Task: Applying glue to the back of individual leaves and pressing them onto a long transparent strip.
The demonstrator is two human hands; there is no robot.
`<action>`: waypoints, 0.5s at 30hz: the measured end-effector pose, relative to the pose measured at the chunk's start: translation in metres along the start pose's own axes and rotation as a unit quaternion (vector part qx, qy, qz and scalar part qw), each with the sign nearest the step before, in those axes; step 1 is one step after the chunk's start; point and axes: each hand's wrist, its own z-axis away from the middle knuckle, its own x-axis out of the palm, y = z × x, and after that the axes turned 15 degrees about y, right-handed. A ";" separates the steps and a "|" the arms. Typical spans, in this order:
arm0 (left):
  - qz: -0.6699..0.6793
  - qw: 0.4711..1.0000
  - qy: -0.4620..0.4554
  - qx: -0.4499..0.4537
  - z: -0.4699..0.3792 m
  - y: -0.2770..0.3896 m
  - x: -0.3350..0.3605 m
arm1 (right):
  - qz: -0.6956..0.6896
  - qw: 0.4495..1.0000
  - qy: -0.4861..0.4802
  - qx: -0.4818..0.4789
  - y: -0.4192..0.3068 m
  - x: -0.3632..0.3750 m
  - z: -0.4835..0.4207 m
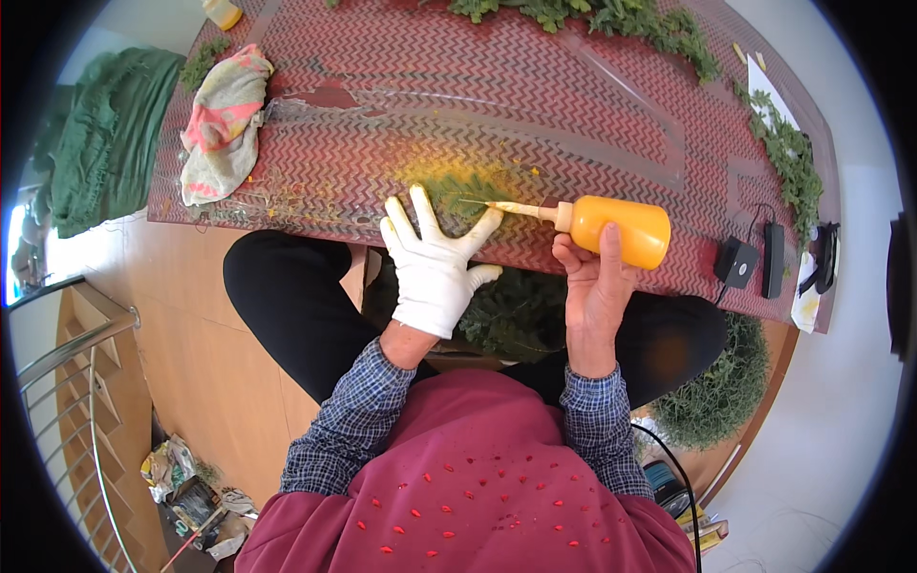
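Observation:
My left hand (435, 265), in a white glove with yellow-stained fingertips, lies with spread fingers at the near edge of the table, touching a small green fern-like sprig (469, 192). My bare right hand (598, 279) grips a plastic squeeze bottle of yellow-orange liquid (622, 230). The bottle lies nearly sideways, its long nozzle pointing left. A thin tip at the nozzle's end reaches over the sprig. Yellow specks and stains cover the zigzag-patterned tabletop around the sprig.
A crumpled cloth (223, 125) lies at the table's left; another yellow bottle (222, 13) stands behind it. Green foliage garlands (791, 168) line the far and right sides. Black devices (736, 262) with a cable sit at the right. A box of dark greenery (512, 315) is below the near edge.

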 end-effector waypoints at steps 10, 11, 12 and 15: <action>0.079 0.975 0.162 0.130 -0.017 -0.031 0.014 | -0.037 0.996 -0.029 -0.077 -0.085 -0.006 -0.053; 0.106 0.970 0.177 0.130 -0.015 -0.033 0.013 | -0.045 0.995 -0.036 -0.081 -0.094 -0.005 -0.058; 0.141 0.965 0.176 0.133 -0.013 -0.031 0.014 | -0.044 0.993 -0.034 -0.106 -0.106 -0.008 -0.061; 0.209 0.952 0.164 0.155 0.008 -0.017 0.003 | -0.054 0.988 -0.027 -0.145 -0.131 -0.018 -0.069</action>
